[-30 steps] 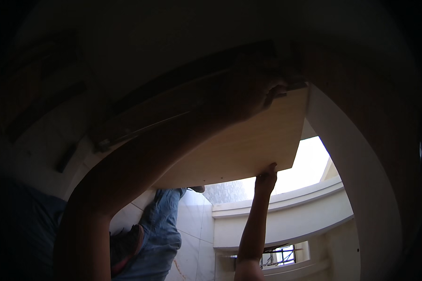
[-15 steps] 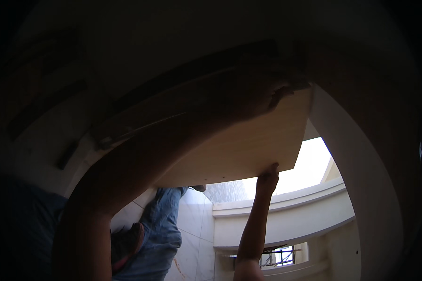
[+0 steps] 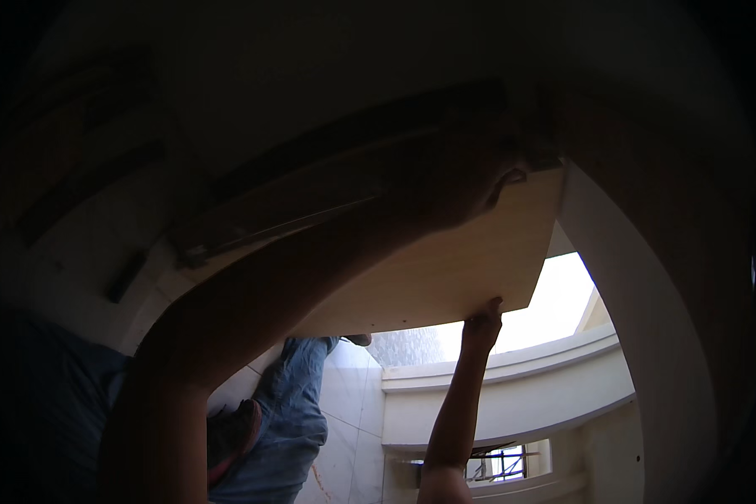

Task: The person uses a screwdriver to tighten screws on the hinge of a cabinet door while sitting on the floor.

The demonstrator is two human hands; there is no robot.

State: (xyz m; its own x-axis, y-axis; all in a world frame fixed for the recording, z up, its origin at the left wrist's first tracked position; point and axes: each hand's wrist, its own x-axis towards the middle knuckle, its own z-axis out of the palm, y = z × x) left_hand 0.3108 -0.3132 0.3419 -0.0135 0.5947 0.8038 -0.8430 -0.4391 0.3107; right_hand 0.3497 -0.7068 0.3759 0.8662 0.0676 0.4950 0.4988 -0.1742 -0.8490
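Note:
A flat, pale wooden board (image 3: 445,265) is tilted across the middle of the view, with a few small dark marks near its lower edge. My right hand (image 3: 484,324) grips that lower edge near the right corner, the thumb on the board's face. Across the board reaches my left arm, and my left hand (image 3: 500,185) lies in deep shadow at the upper right part of the board. Its fingers are curled, but what they close on is too dark to make out. A dark, blocky shape (image 3: 548,160) shows just beyond them at the board's corner.
A pale upright panel edge (image 3: 638,277) curves down the right side. Below the board are legs in blue jeans (image 3: 290,420), a dark shoe (image 3: 233,438) and white floor tiles (image 3: 344,386). A white ledge (image 3: 512,382) borders the bright opening; dark long shapes fill the shadowed left.
The board has shifted slightly down and to the right, and my left arm has moved with it. My right hand keeps its grip on the lower edge.

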